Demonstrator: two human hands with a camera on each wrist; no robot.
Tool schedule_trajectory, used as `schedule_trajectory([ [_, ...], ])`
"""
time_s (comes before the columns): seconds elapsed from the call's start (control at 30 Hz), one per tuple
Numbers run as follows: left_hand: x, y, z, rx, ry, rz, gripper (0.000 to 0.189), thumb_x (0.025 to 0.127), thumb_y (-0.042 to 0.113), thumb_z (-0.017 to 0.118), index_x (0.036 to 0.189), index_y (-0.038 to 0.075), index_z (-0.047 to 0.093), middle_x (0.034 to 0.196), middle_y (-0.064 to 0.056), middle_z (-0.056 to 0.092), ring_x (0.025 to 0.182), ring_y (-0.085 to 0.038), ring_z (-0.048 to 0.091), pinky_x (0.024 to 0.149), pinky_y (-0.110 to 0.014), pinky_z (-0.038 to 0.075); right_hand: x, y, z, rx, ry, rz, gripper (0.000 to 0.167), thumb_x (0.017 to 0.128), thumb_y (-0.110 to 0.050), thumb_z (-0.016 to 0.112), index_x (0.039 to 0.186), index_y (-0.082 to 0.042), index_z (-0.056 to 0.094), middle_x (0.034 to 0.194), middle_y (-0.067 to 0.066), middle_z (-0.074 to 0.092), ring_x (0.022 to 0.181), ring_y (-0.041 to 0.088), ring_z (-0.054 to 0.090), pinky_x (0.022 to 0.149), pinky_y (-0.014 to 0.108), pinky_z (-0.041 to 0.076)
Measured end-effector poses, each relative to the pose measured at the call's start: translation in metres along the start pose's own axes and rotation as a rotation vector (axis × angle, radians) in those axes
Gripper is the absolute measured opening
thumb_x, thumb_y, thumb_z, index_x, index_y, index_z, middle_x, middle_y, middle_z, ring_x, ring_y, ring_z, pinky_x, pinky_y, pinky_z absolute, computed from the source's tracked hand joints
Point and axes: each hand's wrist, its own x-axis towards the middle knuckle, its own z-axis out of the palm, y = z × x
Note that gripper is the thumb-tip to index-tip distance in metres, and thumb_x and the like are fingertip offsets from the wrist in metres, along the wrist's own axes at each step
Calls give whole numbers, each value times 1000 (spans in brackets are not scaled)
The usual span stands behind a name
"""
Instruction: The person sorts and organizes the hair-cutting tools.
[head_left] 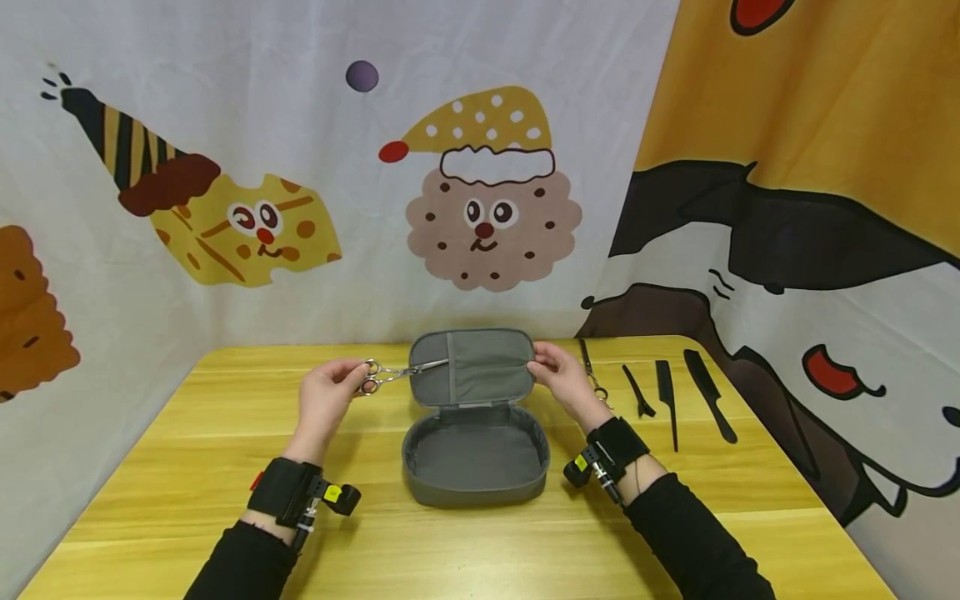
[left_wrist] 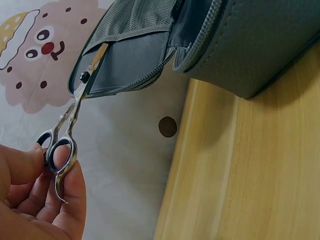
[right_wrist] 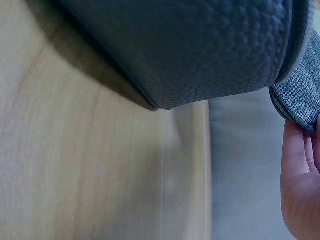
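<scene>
Held shiny silver scissors (left_wrist: 80, 92) out sideways beside the raised lid (head_left: 432, 390) of a grey case (head_left: 476, 492), above the wooden table (head_left: 225, 450). Showed two finger rings (left_wrist: 74, 146) lined in black, a curved hook (left_wrist: 58, 187) trailing off one, a dark screw (left_wrist: 85, 77) at the pivot and narrow blades (head_left: 431, 366) lying nearly together. Pointed to the right, with tips at the border of the mesh pocket (head_left: 491, 367) inside the lid; could not tell whether tucked behind it. Reached forward with both forearms (head_left: 255, 550), slanting inward. Pinched the rings between thumb and fingers of the left hand (head_left: 326, 390). Pinched the lid's right edge with the right hand (head_left: 562, 375), thumb in front, fingers behind.
</scene>
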Motion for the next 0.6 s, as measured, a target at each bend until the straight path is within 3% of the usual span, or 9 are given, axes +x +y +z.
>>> schedule_trajectory([
  [0.13,2,0,4,16,1,13,29,98,13,65,116,-8,68,100,-17,70,75,-8,68,77,-25,57,0,1,0,-7,10,-1,34,99,1,58,132,6,56,112,19,64,91,12,62,83,27,55],
  [0.37,5,2,11,123,11,103,23,96,13,67,110,-5,71,95,-18,71,74,-10,69,77,-31,58,-1,0,1,-35,15,-14,33,99,1,57,132,5,56,113,19,65,93,16,62,84,29,55],
  [0.6,9,1,15,95,-24,168,16,94,3,67,104,-10,70,95,-23,70,71,-10,69,74,-32,59,-1,1,1,-43,18,-19,32,99,0,57,131,3,57,111,16,65,94,16,62,85,30,55],
])
